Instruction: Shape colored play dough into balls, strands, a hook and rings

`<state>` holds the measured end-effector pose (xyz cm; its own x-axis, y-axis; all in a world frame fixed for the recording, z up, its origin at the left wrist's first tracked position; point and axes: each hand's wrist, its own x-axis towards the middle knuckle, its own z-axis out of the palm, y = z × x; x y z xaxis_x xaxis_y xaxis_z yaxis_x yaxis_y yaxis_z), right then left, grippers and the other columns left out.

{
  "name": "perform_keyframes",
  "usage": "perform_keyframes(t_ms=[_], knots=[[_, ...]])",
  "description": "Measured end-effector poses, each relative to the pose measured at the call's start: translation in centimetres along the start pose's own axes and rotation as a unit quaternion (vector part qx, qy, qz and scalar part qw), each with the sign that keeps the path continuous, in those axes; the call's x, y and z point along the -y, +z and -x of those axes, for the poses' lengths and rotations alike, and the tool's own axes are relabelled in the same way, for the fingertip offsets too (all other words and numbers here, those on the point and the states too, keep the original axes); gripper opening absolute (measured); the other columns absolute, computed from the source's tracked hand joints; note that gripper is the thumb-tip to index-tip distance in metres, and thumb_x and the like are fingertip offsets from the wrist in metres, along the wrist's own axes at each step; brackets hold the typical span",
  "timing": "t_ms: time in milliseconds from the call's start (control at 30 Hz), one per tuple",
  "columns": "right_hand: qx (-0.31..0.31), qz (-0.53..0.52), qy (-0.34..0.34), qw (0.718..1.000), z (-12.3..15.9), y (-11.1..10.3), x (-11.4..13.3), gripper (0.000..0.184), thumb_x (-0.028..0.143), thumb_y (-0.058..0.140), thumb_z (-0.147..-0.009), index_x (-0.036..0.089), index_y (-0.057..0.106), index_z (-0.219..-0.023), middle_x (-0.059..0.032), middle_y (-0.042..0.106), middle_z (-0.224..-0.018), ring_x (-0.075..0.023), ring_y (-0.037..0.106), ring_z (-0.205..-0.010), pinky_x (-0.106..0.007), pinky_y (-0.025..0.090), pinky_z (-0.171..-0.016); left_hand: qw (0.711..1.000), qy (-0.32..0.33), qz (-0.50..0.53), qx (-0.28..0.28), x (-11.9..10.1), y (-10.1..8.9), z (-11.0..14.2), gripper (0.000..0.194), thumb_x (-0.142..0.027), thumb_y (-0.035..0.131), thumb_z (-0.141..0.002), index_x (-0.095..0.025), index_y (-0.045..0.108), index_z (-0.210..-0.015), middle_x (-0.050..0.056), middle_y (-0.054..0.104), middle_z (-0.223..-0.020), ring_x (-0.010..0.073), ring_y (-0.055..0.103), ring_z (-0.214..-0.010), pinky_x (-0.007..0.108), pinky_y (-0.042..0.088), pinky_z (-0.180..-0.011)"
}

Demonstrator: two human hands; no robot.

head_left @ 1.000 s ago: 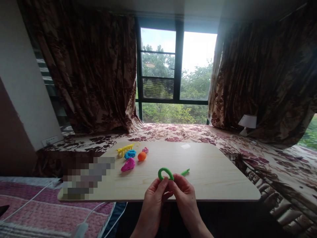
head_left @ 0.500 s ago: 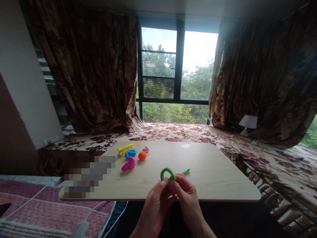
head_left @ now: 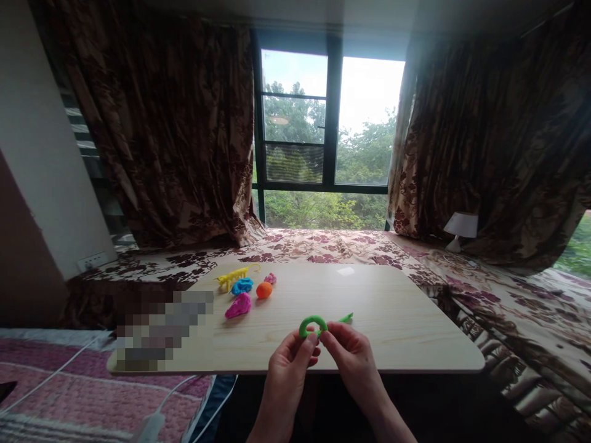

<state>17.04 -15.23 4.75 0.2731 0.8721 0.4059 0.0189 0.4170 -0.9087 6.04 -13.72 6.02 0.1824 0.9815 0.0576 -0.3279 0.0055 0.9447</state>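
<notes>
A green ring of what looks like modelling clay [head_left: 312,319] is pinched at its lower side between both hands, just above the near part of the table. My left hand [head_left: 287,364] grips the ring's lower left with thumb and fingers. On the lower right, my right hand [head_left: 351,354] has its thumb and fingertips closed on the same ring. The fingers partly cover where the ring's ends meet. Beyond the right hand a thin green clay piece [head_left: 347,317] lies on the table.
Left on the pale wooden table [head_left: 392,320] are a magenta lump [head_left: 239,305], an orange ball [head_left: 264,290], a blue lump [head_left: 242,286], a small pink piece [head_left: 270,279] and a yellow many-legged figure [head_left: 232,279]. A white patch [head_left: 345,271] shows near the far edge.
The hands have moved slightly apart, with the left fingers showing more openly. The green ring now looks flatter and wider, tipped from its more upright pose.
</notes>
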Motion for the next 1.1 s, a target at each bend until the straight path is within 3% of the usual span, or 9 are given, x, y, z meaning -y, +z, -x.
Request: perform_keyframes(t_ms=[167, 467, 633, 833, 1000, 1100], knots=[[0.015, 0.015, -0.012, 1.000, 0.4, 0.3, 0.6, 0.023, 0.034, 0.058, -0.077, 0.018, 0.066, -0.090, -0.0029, 0.065, -0.072, -0.0168, 0.057, -0.066, -0.027, 0.044, -0.063, 1.000, 0.001, -0.019, -0.007, 0.0, -0.1, 0.0, 0.034, -0.044, 0.062, -0.066, -0.016, 0.068, -0.084, 0.000, 0.059, -0.059, 0.0124, 0.052, -0.061, 0.024, 0.042, -0.063], [0.037, 0.015, -0.017, 0.999, 0.5, 0.5, 0.9, 0.025, 0.034, 0.054, -0.080, 0.019, 0.066, -0.095, -0.0028, 0.064, -0.079, -0.0176, 0.056, -0.075, -0.027, 0.043, -0.068, 0.999, -0.013, 0.014, -0.042, 0.4, -0.4, -0.3, 0.032, -0.040, 0.070, -0.058, -0.014, 0.069, -0.076, -0.001, 0.056, -0.053, 0.0101, 0.048, -0.055, 0.021, 0.040, -0.058], [0.057, 0.031, -0.031, 0.997, 0.4, 0.2, 0.9, 0.021, 0.031, 0.058, -0.076, 0.020, 0.067, -0.092, -0.0029, 0.060, -0.084, -0.0165, 0.054, -0.076, -0.026, 0.044, -0.066, 0.995, -0.077, 0.065, 0.005, 0.2, -0.1, 0.3, 0.036, -0.044, 0.066, -0.062, -0.014, 0.067, -0.081, -0.001, 0.056, -0.055, 0.0096, 0.049, -0.053, 0.022, 0.041, -0.055], [0.013, -0.003, -0.015, 1.000, 0.1, -0.2, 0.2, 0.018, 0.033, 0.057, -0.076, 0.018, 0.067, -0.080, -0.0030, 0.059, -0.079, -0.0160, 0.054, -0.074, -0.026, 0.044, -0.066, 0.996, -0.064, 0.065, 0.017, -0.5, 0.0, 0.7, 0.030, -0.040, 0.064, -0.065, -0.014, 0.066, -0.082, 0.003, 0.063, -0.071, 0.0117, 0.056, -0.062, 0.022, 0.044, -0.059], [0.062, -0.022, -0.010, 0.998, 0.2, -0.2, 0.3, 0.022, 0.030, 0.062, -0.072, 0.020, 0.066, -0.092, -0.0027, 0.057, -0.087, -0.0160, 0.054, -0.075, -0.026, 0.044, -0.065, 0.984, -0.087, 0.143, 0.067, 0.3, -0.4, 0.2, 0.028, -0.032, 0.067, -0.064, -0.015, 0.065, -0.086, 0.004, 0.065, -0.076, 0.0126, 0.059, -0.067, 0.025, 0.046, -0.066], [0.056, -0.026, -0.019, 0.998, 0.3, -0.1, 0.6, 0.017, 0.029, 0.061, -0.073, 0.021, 0.067, -0.086, -0.0012, 0.057, -0.082, -0.0149, 0.053, -0.072, -0.026, 0.043, -0.065, 0.981, -0.111, 0.140, 0.080, 0.3, -0.5, 0.1, 0.028, -0.032, 0.067, -0.064, -0.014, 0.065, -0.085, 0.004, 0.064, -0.071, 0.0120, 0.058, -0.062, 0.025, 0.047, -0.061]])
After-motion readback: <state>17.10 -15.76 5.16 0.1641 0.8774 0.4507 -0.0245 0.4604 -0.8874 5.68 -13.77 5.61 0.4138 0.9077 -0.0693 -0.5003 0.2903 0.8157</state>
